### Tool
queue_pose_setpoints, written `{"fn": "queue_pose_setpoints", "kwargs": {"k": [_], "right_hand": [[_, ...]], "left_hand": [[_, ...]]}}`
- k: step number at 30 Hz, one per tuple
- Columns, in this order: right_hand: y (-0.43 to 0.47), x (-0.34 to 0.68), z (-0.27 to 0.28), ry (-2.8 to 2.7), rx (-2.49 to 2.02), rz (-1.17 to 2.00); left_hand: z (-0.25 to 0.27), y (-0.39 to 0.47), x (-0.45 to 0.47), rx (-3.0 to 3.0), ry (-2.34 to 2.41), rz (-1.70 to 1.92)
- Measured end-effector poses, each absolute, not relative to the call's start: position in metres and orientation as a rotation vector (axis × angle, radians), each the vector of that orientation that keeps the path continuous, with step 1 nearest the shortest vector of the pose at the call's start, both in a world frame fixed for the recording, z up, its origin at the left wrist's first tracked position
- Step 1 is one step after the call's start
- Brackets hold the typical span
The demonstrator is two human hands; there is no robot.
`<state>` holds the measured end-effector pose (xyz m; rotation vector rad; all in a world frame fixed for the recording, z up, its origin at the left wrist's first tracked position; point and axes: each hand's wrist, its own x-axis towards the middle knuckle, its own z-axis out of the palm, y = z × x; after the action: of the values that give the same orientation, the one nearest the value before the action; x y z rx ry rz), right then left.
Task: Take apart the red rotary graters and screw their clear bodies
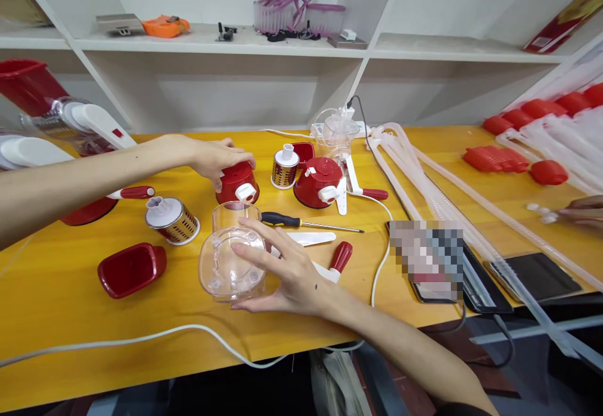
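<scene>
My left hand (214, 158) reaches across the table, its fingers curled over a red suction base (239, 185) with a white knob on its front. Closer to me, my right hand (287, 271) grips a clear plastic grater housing (230, 262), thumb below and fingers across it. A screwdriver (282, 219) with a black and yellow handle lies just behind that hand. Partly covered by the same hand is a white crank with a red handle (342, 256). To the left are a drum grater (172, 220) and a dark red pusher (132, 269).
Another red base (318, 180) and drum grater (284, 168) stand farther back. Assembled rotary graters (70, 114) are at the left. A white cable (202, 328) crosses the front. Phones (426, 265) and long clear plastic strips (438, 208) lie right; another person's hand (584, 210) is beyond.
</scene>
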<state>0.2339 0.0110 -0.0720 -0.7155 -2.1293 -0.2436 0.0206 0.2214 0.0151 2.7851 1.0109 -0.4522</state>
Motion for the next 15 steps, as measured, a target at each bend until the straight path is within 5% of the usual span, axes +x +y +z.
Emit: {"fn": "queue_pose_setpoints", "kwargs": {"k": [8, 15], "right_hand": [[0.01, 0.233, -0.071, -2.131, -0.698, -0.206], [0.01, 0.235, -0.074, -2.134, -0.702, -0.208]], "left_hand": [[0.017, 0.206, 0.032, 2.535, 1.488, -0.641], [0.022, 0.231, 0.027, 2.55, 1.16, -0.425]]}}
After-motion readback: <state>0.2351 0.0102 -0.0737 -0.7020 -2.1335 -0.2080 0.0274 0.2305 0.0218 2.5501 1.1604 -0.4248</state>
